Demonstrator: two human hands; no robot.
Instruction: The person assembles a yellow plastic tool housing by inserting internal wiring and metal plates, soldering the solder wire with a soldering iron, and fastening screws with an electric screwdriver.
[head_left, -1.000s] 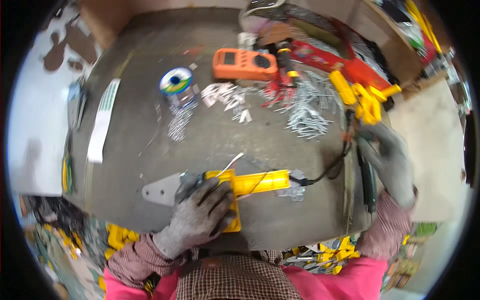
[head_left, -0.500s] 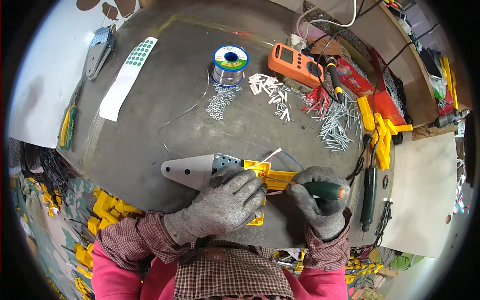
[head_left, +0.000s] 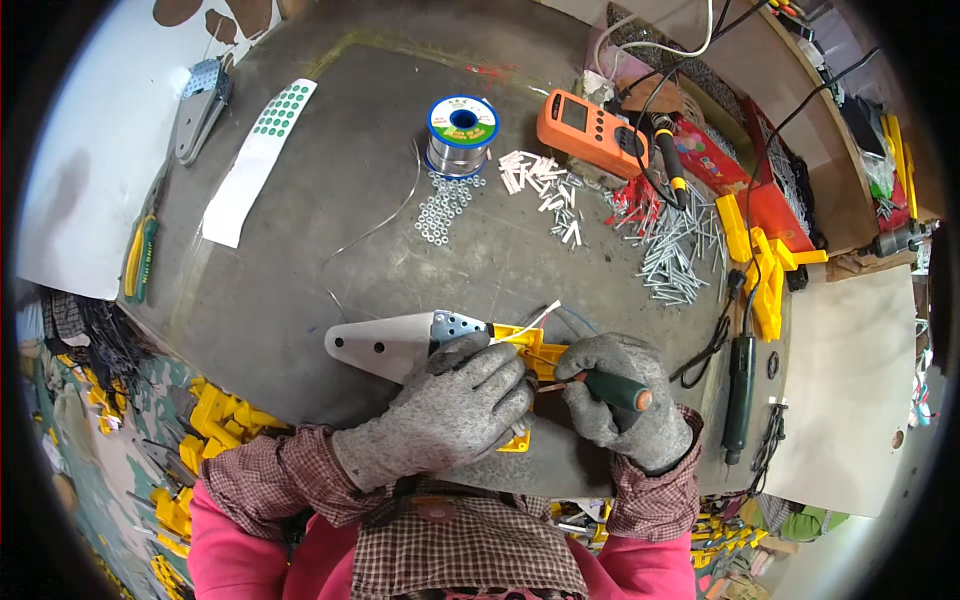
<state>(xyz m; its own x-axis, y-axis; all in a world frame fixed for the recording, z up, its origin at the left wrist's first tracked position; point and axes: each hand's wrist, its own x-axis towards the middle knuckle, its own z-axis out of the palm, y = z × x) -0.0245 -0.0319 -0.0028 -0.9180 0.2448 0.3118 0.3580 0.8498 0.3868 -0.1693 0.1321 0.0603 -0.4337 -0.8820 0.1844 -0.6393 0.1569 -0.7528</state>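
In front of me lies a yellow plastic housing (head_left: 514, 440), joined to a tapered grey plate (head_left: 375, 345) by a perforated metal bracket (head_left: 457, 327). My left hand (head_left: 447, 400), gloved in grey, is closed over the housing where it meets the bracket. A white wire (head_left: 540, 320) and a thin blue wire rise out of the housing. My right hand (head_left: 625, 405), also gloved, grips a screwdriver (head_left: 617, 390) with a dark green handle. Its shaft points left at the housing; the tip is hidden near my left fingertips.
Beyond stand a solder spool (head_left: 462, 135), loose nuts (head_left: 445, 210), pale sleeves (head_left: 535, 175), screws (head_left: 672, 262) and an orange multimeter (head_left: 590, 128). A soldering iron (head_left: 738, 400) and yellow parts (head_left: 765, 275) are at right. A sticker sheet (head_left: 255, 165) and pliers (head_left: 138, 255) lie left.
My right hand has moved left toward the housing with the screwdriver, whose handle now tilts more toward me. The left hand keeps its hold, and the housing has shifted slightly.
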